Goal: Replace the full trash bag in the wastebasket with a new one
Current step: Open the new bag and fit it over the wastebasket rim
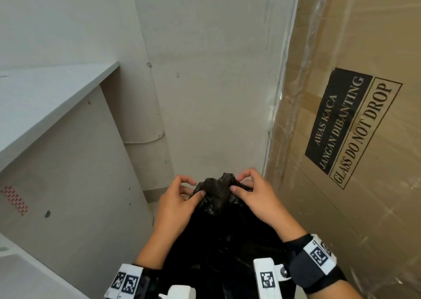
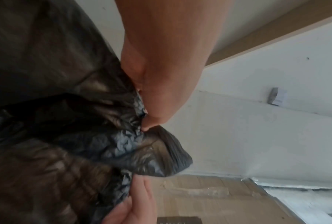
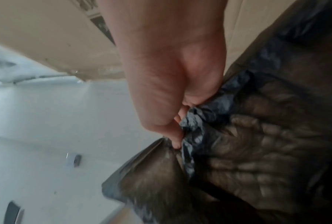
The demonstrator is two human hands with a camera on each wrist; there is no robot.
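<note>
A black trash bag (image 1: 218,230) hangs low in the middle of the head view, its crinkled top bunched up. My left hand (image 1: 180,198) pinches the bag's top edge on the left side. My right hand (image 1: 250,196) pinches the top on the right. In the left wrist view the left hand (image 2: 157,84) holds the gathered black trash bag (image 2: 84,136). The right wrist view has the right hand (image 3: 171,91) gripping the folded plastic of the trash bag (image 3: 247,144). The wastebasket is hidden under the bag or out of view.
A tall cardboard box (image 1: 353,127) wrapped in clear film, marked "GLASS DO NOT DROP", stands close on the right. A white cabinet (image 1: 57,139) rises on the left. A plain wall (image 1: 205,82) closes the narrow gap ahead.
</note>
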